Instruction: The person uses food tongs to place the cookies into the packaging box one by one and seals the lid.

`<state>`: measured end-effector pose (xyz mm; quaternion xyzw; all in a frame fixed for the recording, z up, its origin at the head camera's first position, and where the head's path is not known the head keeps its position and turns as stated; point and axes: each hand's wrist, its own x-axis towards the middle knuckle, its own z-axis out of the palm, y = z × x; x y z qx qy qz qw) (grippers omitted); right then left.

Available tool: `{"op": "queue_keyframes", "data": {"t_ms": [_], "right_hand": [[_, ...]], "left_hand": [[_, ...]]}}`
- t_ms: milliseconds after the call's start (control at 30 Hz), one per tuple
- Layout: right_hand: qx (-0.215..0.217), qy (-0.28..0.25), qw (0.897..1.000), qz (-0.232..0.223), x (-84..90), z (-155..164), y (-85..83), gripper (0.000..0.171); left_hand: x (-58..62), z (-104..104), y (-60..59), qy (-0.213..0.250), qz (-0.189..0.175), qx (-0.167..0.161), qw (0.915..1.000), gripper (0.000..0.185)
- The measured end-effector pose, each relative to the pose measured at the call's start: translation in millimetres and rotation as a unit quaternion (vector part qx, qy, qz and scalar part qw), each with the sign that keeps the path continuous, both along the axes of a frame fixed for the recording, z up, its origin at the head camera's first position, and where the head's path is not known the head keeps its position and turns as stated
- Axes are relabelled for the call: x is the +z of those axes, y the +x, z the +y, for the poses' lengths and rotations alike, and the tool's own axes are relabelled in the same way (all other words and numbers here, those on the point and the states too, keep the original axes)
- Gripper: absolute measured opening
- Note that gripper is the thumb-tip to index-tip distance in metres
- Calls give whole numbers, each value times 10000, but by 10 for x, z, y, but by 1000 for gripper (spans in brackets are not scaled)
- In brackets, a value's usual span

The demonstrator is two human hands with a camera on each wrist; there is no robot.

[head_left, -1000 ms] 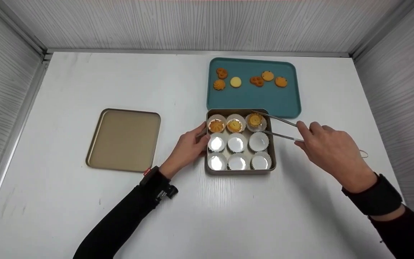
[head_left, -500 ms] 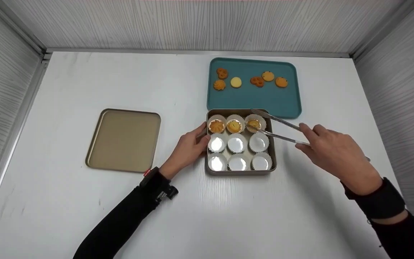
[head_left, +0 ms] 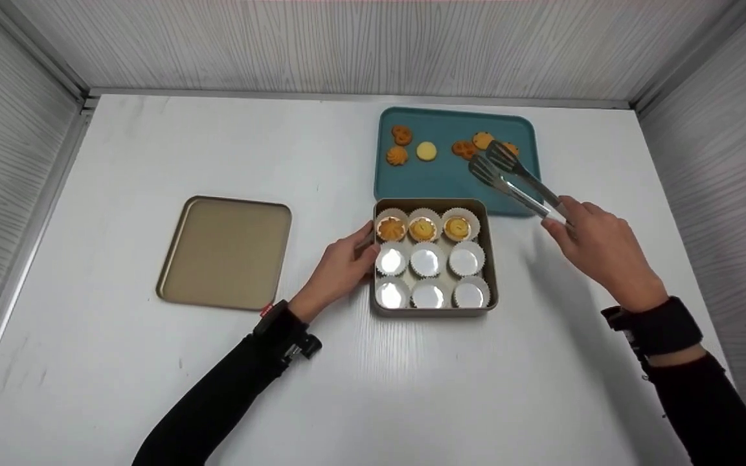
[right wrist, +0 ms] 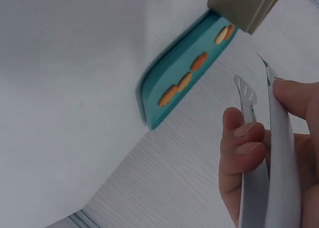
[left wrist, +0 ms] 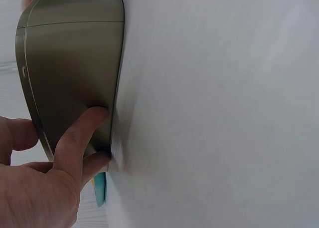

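Note:
A rectangular metal tin (head_left: 434, 312) holds rows of white paper cups (head_left: 427, 259). Cookies sit in its three back cups: a swirl cookie (head_left: 391, 228), a round one (head_left: 422, 229) and a ring-patterned cookie (head_left: 457, 228). My left hand (head_left: 340, 265) holds the tin's left side; in the left wrist view its fingers (left wrist: 75, 143) press the outer wall, with the thumb at the rim. Metal serving tongs (head_left: 522, 188) with slotted heads are in my right hand (head_left: 599, 249). Their heads are apart, nothing between them, over the right part of the teal tray (head_left: 438, 184).
Several cookies lie on the teal tray behind the tin, among them a pretzel (head_left: 401, 134), a pale round cookie (head_left: 426, 151) and a swirl cookie (head_left: 397, 155). A flat gold lid (head_left: 224, 252) lies on the white table at left. Panel walls (head_left: 360, 48) enclose the table's back and sides.
The right hand has released the cookie from the tongs into the back right cup. The tongs have lifted off the tin and swung back over the teal tray. The left hand has stayed put.

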<state>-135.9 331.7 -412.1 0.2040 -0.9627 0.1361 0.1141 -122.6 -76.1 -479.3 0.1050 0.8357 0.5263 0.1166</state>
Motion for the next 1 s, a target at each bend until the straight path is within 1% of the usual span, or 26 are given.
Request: {"op": "queue_keyframes", "data": {"t_ms": [100, 167, 300, 367, 467, 533, 633, 767, 1000], "right_hand": [[-251, 33, 9993, -268, -87, 4, -128, 44], [-328, 76, 9986, -400, -140, 5, -197, 44], [-350, 148, 9983, -442, -207, -16, -290, 43], [-344, 168, 9982, -451, -230, -32, -329, 42], [-335, 174, 9977, -570, -253, -55, -389, 40], [-364, 165, 9967, -702, -263, -69, -430, 41], [-426, 149, 9955, -839, -265, -99, -487, 40], [-510, 121, 9946, -893, -267, -146, -539, 37], [-453, 95, 9939, -1003, -246, -209, -535, 35]], "left_hand": [[-13, 0, -3, 3, -9, -11, 10000, 58], [-17, -1, -1, -3, -14, -12, 10000, 58], [-11, -1, 5, 56, -81, -27, 9999, 59], [1, -2, 10, 133, -175, -34, 9998, 59], [9, -4, 9, 148, -250, -19, 9996, 59], [11, -4, 5, 136, -243, -16, 9996, 59], [6, -8, -3, 90, -137, -22, 9999, 59], [5, -9, -7, 118, -92, -22, 9999, 58], [-9, -8, -3, 191, -142, -40, 9997, 57]]}}
